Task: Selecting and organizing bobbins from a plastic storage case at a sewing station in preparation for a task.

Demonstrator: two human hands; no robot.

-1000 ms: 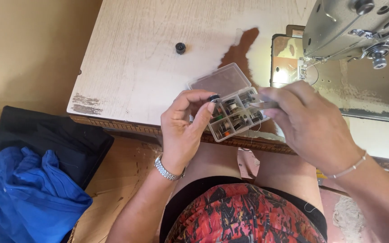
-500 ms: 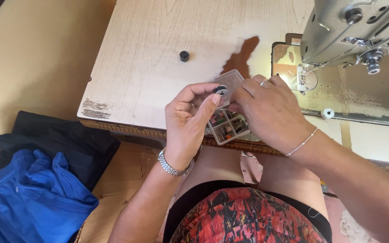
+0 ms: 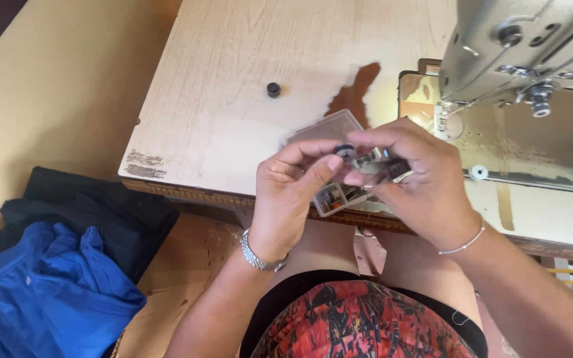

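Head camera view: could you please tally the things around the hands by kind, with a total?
Clear plastic compartment box, lid open, held in both hands: 1
Small black bobbin lying on the table: 1
Sewing machine: 1
Wooden table: 1
Cloth bundles on the floor, one blue, one black: 2
Hands: left hand, right hand: 2
Total: 8

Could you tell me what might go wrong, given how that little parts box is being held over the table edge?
The clear compartment box is open and held in the air by the left hand past the table edge, so a tilt could spill small parts into the lap. The right hand pinches a small bobbin by the fingertips; it could slip. The loose black spool might roll away.
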